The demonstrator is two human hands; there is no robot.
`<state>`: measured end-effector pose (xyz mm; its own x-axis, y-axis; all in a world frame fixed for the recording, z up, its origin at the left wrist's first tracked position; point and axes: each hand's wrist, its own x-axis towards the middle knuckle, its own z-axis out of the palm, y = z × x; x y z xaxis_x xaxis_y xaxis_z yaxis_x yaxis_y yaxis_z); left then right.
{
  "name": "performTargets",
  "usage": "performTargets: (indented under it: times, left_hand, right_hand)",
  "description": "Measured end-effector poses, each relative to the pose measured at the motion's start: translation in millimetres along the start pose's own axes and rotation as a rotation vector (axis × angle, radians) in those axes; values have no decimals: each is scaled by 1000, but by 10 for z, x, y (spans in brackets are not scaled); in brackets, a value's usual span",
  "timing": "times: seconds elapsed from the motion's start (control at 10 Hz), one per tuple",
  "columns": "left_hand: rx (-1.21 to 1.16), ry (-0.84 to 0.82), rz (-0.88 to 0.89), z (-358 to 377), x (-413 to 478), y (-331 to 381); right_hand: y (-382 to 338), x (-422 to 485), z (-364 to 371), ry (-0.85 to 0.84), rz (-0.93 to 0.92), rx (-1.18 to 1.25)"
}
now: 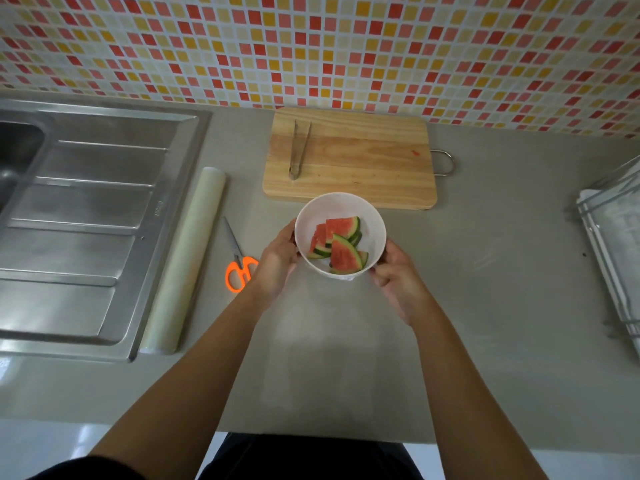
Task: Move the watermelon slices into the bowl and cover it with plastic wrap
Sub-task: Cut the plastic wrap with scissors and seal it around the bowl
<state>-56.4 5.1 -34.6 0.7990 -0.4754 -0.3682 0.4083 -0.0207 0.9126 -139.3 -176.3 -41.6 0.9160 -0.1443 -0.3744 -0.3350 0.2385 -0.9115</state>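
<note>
Bowl point(341, 206) w/ slices point(337, 247) inside, held just in front of board point(349, 157), over worktop point(485, 271).
Your L grip point(275, 268) & R grip point(398, 271) each curl round its sides; wrap roll point(187, 258) lies well left.

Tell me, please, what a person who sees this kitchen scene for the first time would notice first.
The eye goes first to the round white bowl at the centre of the grey counter, with red, green-rinded watermelon slices inside, held between the left hand and the right hand. Next come the orange-handled scissors beside the left hand, and the pale wooden cutting board behind the bowl, where metal tongs lie.
</note>
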Motion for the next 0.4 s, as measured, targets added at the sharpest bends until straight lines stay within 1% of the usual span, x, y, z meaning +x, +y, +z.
performTargets:
  times: [0.2, 0.3, 0.4]
  left_hand:
    - [20, -18, -1, 20, 7, -146]
    - [101, 7, -9, 42, -7, -144]
    - [112, 84, 5, 70, -38, -84]
  right_hand:
    - [61, -117, -99, 18, 18, -50]
    - [89, -98, -82, 54, 33, -122]
    - [72, -139, -91, 75, 61, -209]
